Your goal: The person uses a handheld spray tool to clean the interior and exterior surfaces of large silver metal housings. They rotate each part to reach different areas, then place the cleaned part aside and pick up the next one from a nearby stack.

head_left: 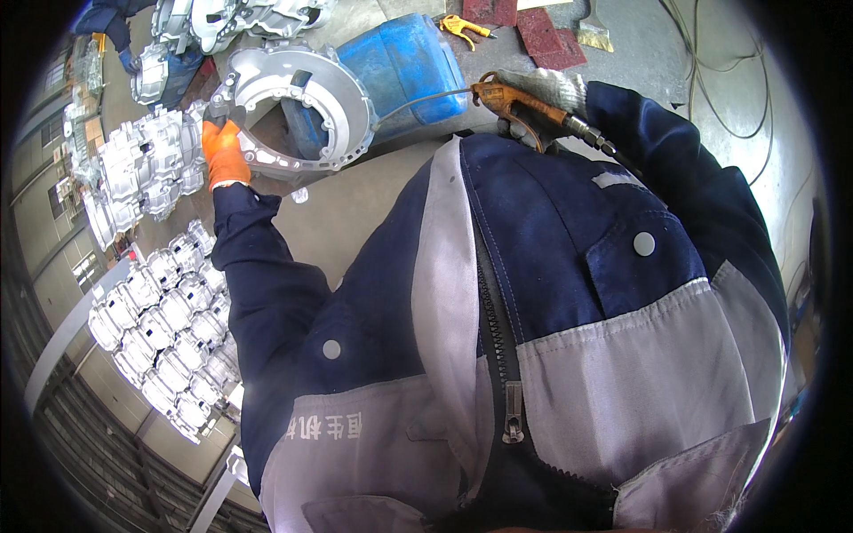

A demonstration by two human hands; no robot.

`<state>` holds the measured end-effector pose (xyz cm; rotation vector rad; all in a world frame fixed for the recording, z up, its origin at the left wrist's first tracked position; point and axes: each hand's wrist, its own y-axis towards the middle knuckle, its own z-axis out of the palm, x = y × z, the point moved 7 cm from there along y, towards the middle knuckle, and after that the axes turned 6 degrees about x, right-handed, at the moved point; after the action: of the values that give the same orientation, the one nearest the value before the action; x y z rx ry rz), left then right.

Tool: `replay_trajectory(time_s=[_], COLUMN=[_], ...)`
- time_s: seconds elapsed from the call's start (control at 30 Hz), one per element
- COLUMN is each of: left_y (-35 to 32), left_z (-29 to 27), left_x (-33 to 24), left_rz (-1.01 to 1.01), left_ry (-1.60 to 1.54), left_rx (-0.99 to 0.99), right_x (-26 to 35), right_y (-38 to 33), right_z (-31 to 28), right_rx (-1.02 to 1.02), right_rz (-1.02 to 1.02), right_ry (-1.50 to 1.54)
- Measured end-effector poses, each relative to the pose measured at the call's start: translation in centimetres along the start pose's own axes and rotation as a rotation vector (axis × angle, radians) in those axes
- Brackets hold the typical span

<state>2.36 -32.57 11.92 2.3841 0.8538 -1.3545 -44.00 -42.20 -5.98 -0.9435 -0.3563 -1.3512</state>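
**Q:** Grey concrete floor (pixel 355 213) forms the background; what lies at the centre of the work?

**A:** A round cast-aluminium housing (pixel 298 107), ring-shaped with a bolted flange, stands tilted on its rim in the upper left. Its open face turns toward the viewer and slightly right; its axis runs roughly from the blue drum behind it toward the person.

**Q:** How do the hands meet it?

**A:** The left hand (pixel 224 153), in an orange glove, is closed on the flange at the housing's lower left edge, fingers pinching the rim. The right hand (pixel 542 89), in a grey knit glove, is wrapped around an orange air blow gun (pixel 506 98). The gun's long axis lies nearly level; its thin nozzle tube (pixel 418 96) points left toward the housing, and its hose fitting trails right.

**Q:** And around it?

**A:** A blue plastic drum (pixel 404 62) lies just behind the housing. Stacked silver castings (pixel 169 329) fill the left side; red pads (pixel 551 35) lie well apart at the top.
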Motion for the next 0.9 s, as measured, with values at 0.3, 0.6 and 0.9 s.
replay_trajectory(time_s=[0.3, 0.6, 0.9], left_y=[0.6, 0.7, 3.1], left_z=[-1.1, -0.6, -3.5], left_x=[2.5, 1.4, 6.9], left_rz=[-0.173, -0.105, -0.201], left_ry=[0.085, 0.164, -0.066], left_rx=[-0.014, 0.018, 0.060], right_x=[2.5, 13.7, 11.8], right_y=[2.3, 12.6, 10.7], right_z=[1.9, 5.6, 5.7], right_rx=[0.350, 0.176, 0.429], right_rz=[0.017, -0.452, -0.231], right_ry=[0.432, 0.192, 0.382])
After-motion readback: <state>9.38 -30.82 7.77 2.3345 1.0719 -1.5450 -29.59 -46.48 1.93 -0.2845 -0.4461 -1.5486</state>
